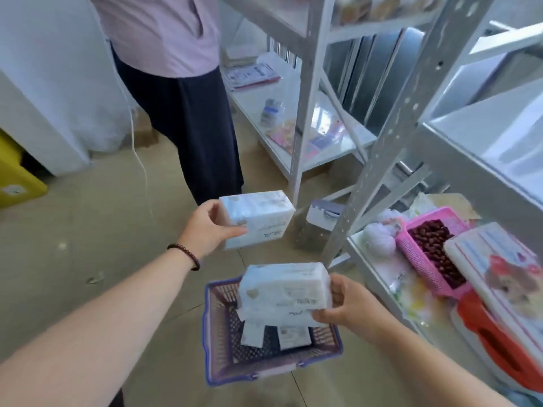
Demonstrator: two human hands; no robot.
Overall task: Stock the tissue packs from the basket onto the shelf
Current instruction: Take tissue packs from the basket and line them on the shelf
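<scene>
Head view shows left hand clamped on one tissue pack mid-frame, right hand gripping another pack above the basket, where packs remain; shelf stocking looks barely begun

The tissue packs wear thin, glossy plastic film that crinkles and catches light. The basket is perforated purple plastic, matt, and the shelf is pale painted metal with punched uprights and smooth, slightly shiny boards. The floor looks smooth and dull.
</scene>
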